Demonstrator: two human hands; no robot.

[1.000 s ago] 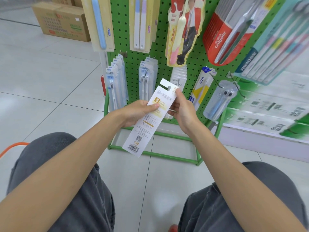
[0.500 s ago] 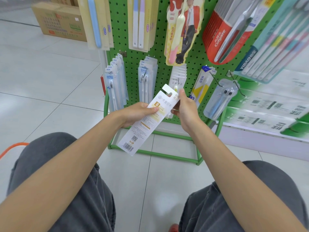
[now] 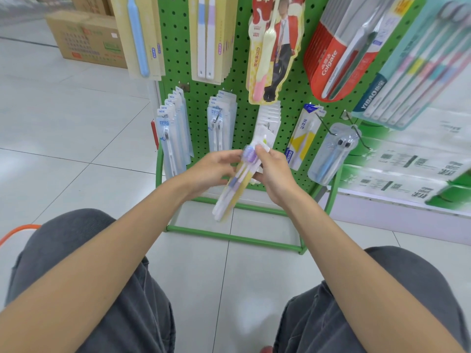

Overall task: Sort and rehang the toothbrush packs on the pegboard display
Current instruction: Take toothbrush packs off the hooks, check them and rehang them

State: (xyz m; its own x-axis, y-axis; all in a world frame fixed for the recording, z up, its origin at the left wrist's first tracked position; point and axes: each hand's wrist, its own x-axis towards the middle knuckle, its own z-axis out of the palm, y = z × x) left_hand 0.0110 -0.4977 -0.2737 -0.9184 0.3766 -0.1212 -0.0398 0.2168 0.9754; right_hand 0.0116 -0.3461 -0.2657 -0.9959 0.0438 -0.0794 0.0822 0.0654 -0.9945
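I see my left hand point(image 3: 211, 171) and right hand point(image 3: 276, 175) holding one toothbrush pack point(image 3: 238, 184) between them. It is blurred, its purple brush head at 12 o'clock and its foot tilted toward 7. Behind it stands the green pegboard point(image 3: 293, 103); a cardboard box point(image 3: 86, 36) sits at 11 o'clock.

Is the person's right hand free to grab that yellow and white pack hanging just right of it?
Probably not yet: the right hand holds the toothbrush pack together with the left hand. The yellow and white pack hangs close with nothing in front, so after letting go, likely yes.
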